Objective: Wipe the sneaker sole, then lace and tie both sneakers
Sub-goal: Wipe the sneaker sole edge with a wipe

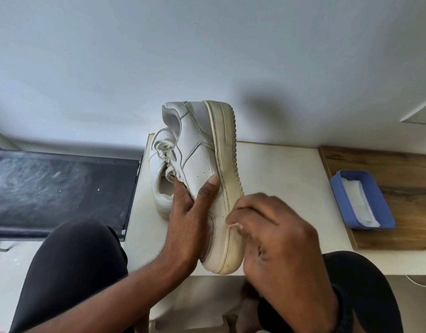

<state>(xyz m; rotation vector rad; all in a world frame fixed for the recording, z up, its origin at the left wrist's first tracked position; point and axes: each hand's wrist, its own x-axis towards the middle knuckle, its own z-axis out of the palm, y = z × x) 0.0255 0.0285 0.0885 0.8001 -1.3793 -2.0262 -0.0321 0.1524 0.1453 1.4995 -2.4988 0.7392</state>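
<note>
A white sneaker (202, 155) is held on its side above the white table (279, 169), its yellowed sole facing right and its toe toward me. My left hand (190, 212) grips its upper, thumb on the side panel, fingers inside the opening. My right hand (272, 227) is curled against the sole edge near the toe; a bit of white wipe (233, 226) shows between its fingers. A second white sneaker (162, 169) with laces lies on the table behind the first, partly hidden.
A blue tray (385, 212) with white wipes sits on a wooden surface (399, 164) at the right. A dark panel (58, 188) lies to the left of the table. My knees in dark trousers flank the table's near edge.
</note>
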